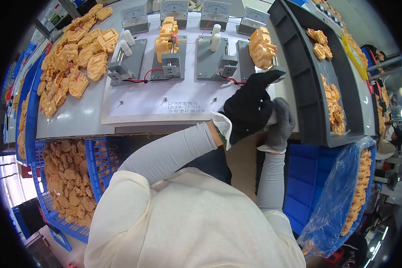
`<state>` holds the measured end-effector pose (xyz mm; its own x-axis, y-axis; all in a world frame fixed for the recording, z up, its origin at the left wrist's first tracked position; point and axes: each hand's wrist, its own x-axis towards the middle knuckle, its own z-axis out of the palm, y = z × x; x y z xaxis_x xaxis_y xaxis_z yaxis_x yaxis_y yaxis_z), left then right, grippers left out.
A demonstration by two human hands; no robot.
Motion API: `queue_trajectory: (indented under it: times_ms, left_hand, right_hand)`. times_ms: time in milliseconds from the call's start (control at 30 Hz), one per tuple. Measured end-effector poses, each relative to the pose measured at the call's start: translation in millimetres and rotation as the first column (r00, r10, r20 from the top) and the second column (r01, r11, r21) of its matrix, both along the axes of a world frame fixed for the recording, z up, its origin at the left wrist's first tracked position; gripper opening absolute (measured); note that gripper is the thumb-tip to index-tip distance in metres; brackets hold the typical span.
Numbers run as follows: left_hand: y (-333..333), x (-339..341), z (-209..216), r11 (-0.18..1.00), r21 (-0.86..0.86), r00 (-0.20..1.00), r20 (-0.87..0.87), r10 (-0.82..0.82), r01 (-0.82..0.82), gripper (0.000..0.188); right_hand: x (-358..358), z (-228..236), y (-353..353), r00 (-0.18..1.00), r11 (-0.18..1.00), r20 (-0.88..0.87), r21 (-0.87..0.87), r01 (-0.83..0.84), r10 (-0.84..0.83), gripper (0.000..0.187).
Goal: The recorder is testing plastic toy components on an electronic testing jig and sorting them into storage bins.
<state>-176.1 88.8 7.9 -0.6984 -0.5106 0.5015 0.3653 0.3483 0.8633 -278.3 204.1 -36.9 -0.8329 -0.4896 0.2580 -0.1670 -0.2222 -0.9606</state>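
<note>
My left hand (249, 106), in a black glove, reaches to the rightmost grey test fixture (244, 60). Its outstretched fingertip rests at the fixture's dark end block (279, 74); the other fingers are curled. On that fixture stands a yellow-orange plastic casing (262, 48). My right hand (281, 123), in a grey glove, is closed beside the board's front right corner, and whatever it might hold is hidden. Another upright yellow-orange casing (166, 42) sits on the second fixture from the left, with a thin red wire running from it. Two other fixtures (134, 56) carry white pegs and no casing.
Several analog meters (174, 12) line the back. Loose casings (71, 62) are heaped at left, above a blue crate (96, 163) of more. At right stand a dark grey tray (306, 94) with several casings and a blue bin (308, 172) with a plastic liner.
</note>
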Motion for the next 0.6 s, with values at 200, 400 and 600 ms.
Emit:
queue_trajectory:
  times_ms: [200, 400, 600]
  left_hand:
    - [-11.6, -1.7, -2.2, 0.834, 0.441, 0.941, -0.218, -0.26, 0.332, 0.062]
    - [-25.7, 4.8, -1.7, 0.772, 0.492, 0.914, -0.167, -0.371, 0.403, 0.058]
    - [-21.0, 1.0, 2.1, 0.773, 0.457, 0.896, -0.156, -0.416, 0.439, 0.07]
  right_hand:
    - [-4.1, 1.1, 0.8, 0.999, 1.0, -0.038, 0.016, 0.006, -0.006, 0.02]
    - [-0.2, 23.0, 0.6, 0.994, 0.988, -0.101, 0.153, -0.016, 0.032, 0.021]
    - [-8.9, 73.3, -14.6, 0.967, 0.976, -0.238, 0.172, 0.137, -0.094, 0.032]
